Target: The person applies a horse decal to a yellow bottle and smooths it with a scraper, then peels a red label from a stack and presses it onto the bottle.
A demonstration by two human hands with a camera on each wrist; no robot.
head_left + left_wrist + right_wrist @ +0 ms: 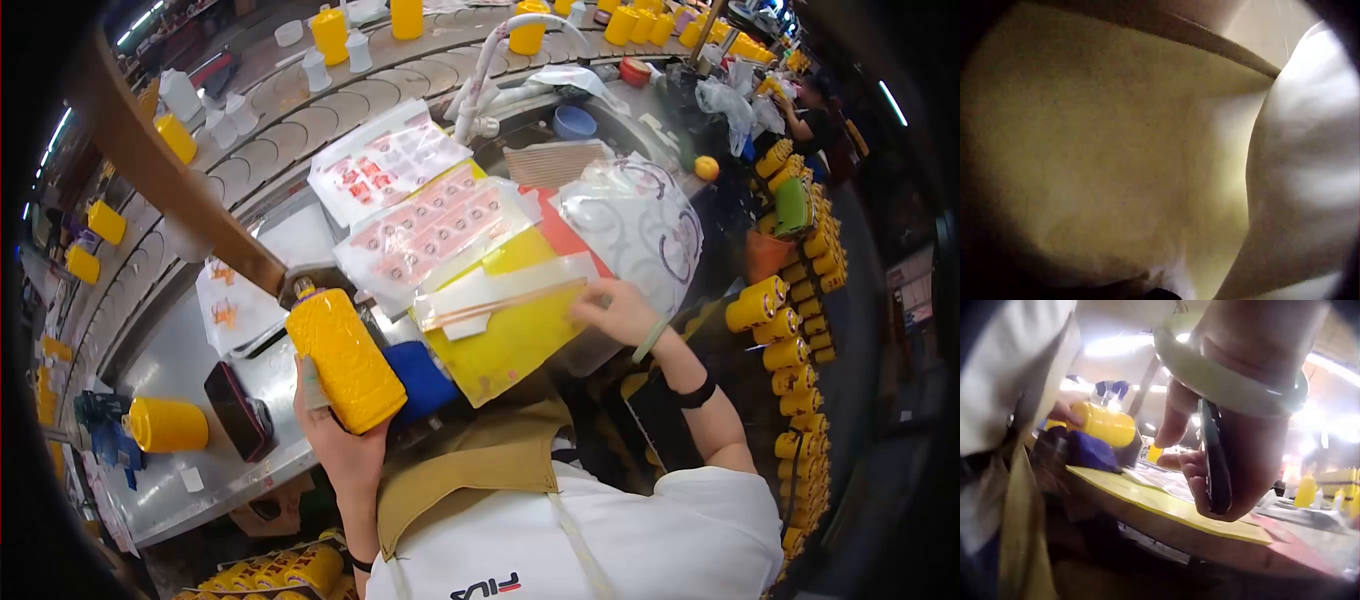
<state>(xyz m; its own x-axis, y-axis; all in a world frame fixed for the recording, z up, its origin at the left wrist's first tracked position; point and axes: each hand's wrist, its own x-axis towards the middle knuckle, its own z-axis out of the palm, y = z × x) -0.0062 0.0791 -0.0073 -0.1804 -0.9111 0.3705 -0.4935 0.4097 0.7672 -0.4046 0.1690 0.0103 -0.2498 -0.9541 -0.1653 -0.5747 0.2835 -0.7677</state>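
My left hand (345,440) grips a yellow bottle-shaped container (347,360) with a wrinkled, glossy surface. It is tilted, its narrow end against a hanging brown arm (215,235). My right hand (625,315) hovers by the right edge of a yellow sheet (510,355), its fingers curled. A dark, flat, narrow piece (1215,465) lies along that palm in the right wrist view; its kind does not show. Clear decal strips (500,300) and printed decal sheets (430,235) overlap the yellow sheet. Tan apron cloth (1116,144) fills most of the left wrist view, hiding the left hand.
A blue cloth (420,380) lies beside the held container. Left on the metal table are a dark phone-like case (238,412) and another yellow container (168,425). A sink with a faucet (470,105) stands behind. Stacked yellow containers (785,350) line the right.
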